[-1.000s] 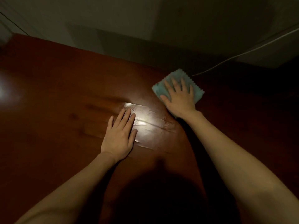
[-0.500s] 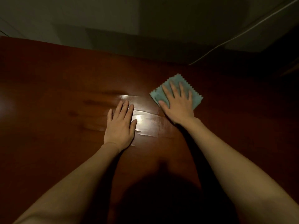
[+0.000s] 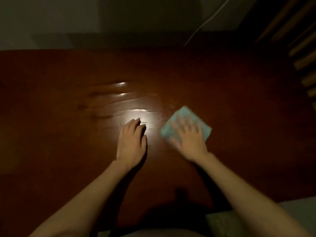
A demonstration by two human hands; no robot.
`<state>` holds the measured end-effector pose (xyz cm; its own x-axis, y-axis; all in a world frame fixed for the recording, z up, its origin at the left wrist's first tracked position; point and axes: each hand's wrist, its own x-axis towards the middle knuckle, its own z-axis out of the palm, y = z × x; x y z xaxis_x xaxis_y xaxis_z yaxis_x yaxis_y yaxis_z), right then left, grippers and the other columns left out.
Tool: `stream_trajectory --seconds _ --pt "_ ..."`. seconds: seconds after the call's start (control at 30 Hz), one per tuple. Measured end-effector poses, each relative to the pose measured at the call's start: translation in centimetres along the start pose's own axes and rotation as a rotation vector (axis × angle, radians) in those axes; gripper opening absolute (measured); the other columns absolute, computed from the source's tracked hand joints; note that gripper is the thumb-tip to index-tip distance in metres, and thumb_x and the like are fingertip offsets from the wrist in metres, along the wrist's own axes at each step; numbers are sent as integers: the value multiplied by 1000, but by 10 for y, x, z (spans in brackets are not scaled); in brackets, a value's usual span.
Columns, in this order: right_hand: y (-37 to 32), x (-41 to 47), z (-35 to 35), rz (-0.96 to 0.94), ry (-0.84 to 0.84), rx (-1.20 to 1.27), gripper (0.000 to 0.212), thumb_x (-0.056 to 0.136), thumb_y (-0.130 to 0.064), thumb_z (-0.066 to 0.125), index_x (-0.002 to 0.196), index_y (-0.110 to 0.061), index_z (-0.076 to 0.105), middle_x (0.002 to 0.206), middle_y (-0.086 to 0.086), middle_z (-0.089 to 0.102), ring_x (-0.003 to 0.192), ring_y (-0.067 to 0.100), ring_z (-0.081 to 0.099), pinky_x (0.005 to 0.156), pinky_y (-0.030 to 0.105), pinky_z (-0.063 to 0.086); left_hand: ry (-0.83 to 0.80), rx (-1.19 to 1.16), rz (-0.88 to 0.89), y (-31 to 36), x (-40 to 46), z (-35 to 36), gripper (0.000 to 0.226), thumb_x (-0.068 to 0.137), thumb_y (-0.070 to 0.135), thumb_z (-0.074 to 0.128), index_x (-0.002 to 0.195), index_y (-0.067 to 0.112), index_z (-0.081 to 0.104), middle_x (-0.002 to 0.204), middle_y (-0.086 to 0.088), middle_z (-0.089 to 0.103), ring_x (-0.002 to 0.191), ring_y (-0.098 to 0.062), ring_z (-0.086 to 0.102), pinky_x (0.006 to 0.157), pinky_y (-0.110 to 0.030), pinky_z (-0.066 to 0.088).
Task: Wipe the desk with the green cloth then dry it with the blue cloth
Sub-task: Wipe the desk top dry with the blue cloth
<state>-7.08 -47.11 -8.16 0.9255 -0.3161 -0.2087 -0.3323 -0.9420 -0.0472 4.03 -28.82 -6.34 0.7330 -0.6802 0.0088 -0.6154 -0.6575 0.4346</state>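
Observation:
The dark reddish wooden desk fills the view, with a glossy glare patch near its middle. A pale blue cloth with a zigzag edge lies flat on it, right of centre. My right hand presses down on the cloth with fingers spread, and it is blurred by motion. My left hand rests palm down on the bare wood beside the glare, holding nothing. A pale green folded thing, possibly the green cloth, shows dimly at the bottom right, off the desk's near edge.
A wall runs behind the desk's far edge, and a thin white cable hangs down it. Wooden slats stand at the right. The desk's near edge lies at the bottom right.
My right hand has slid the blue cloth toward me across the desk. My left hand stays flat on the wood. The view has shifted, so the far edge sits lower in the frame.

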Motion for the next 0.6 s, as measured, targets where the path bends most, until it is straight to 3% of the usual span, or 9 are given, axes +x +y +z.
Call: stream_trajectory --seconds 0.07,0.13,0.27,0.4,0.5,0.6 --pt "13 37 -10 230 -25 81 62 94 -60 13 149 -31 15 158 1 9 144 28 4 112 50 5 -27 4 9 4 -26 6 34 86 13 57 119 7 57 134 -15 48 126 -29 37 105 -40 27" --pt "7 44 -7 290 -37 127 60 96 -55 20 149 -32 9 158 0 1 144 27 -6 112 49 -2 -53 22 39 5 -45 13 37 86 15 52 122 7 55 135 -16 48 127 -29 35 105 -41 28" --pt "-45 -38 21 165 78 64 61 89 -56 24 143 -30 33 151 5 31 139 32 23 110 51 15 -113 65 57 6 -72 22 44 88 24 36 126 8 49 137 -16 45 129 -29 33 104 -46 30" --pt "-97 -145 47 99 61 83 56 92 -54 28 144 -32 24 150 3 31 138 31 25 107 52 19 -185 158 110 4 -84 27 50 91 29 28 133 8 46 143 -15 41 134 -27 27 105 -50 26" --pt "-100 -146 46 55 42 80 51 95 -52 24 142 -34 30 148 1 35 137 30 27 106 52 20 -198 159 122 1 -84 29 51 93 30 26 136 8 43 145 -15 37 136 -29 28 106 -50 22" --pt "-81 -91 30 223 30 89 54 89 -51 27 138 -33 40 147 2 39 135 32 32 106 53 26 -203 119 119 2 -84 30 51 92 25 26 136 7 42 146 -15 36 137 -30 26 107 -51 20"
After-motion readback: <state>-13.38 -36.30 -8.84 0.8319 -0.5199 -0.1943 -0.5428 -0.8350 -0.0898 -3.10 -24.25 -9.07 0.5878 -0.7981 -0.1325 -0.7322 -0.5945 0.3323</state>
